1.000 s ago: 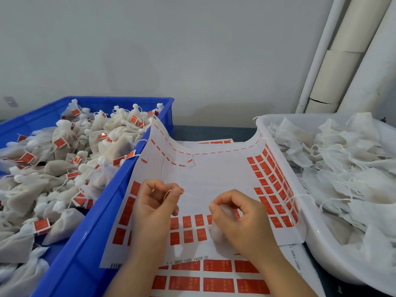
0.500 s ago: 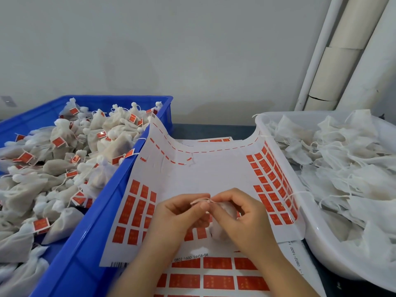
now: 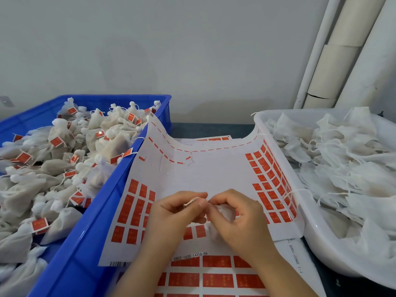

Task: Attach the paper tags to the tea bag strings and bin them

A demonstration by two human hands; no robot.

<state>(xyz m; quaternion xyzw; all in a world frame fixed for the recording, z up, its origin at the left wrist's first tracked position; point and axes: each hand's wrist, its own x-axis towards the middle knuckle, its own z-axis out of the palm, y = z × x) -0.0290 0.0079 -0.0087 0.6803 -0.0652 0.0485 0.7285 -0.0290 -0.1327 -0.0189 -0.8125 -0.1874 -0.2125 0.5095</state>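
Note:
My left hand (image 3: 171,215) pinches the white string (image 3: 191,201) of a tea bag between thumb and fingers. My right hand (image 3: 237,219) meets it fingertip to fingertip and curls round the small white tea bag (image 3: 224,212), which is mostly hidden in the palm. Both hands hover over a curved white sheet (image 3: 205,179) carrying rows of red paper tags (image 3: 134,209). The blue bin (image 3: 85,243) on the left holds several tea bags with red tags attached. The white tub (image 3: 321,249) on the right holds untagged tea bags.
More tag sheets (image 3: 214,277) lie flat under my forearms at the bottom. A grey wall stands behind, with white pipes (image 3: 342,61) at the upper right. The curved sheet leans against both containers' rims.
My left hand has moved right from the sheet's left side and now meets my right hand, with the string pulled between the fingertips. The right hand stayed in place.

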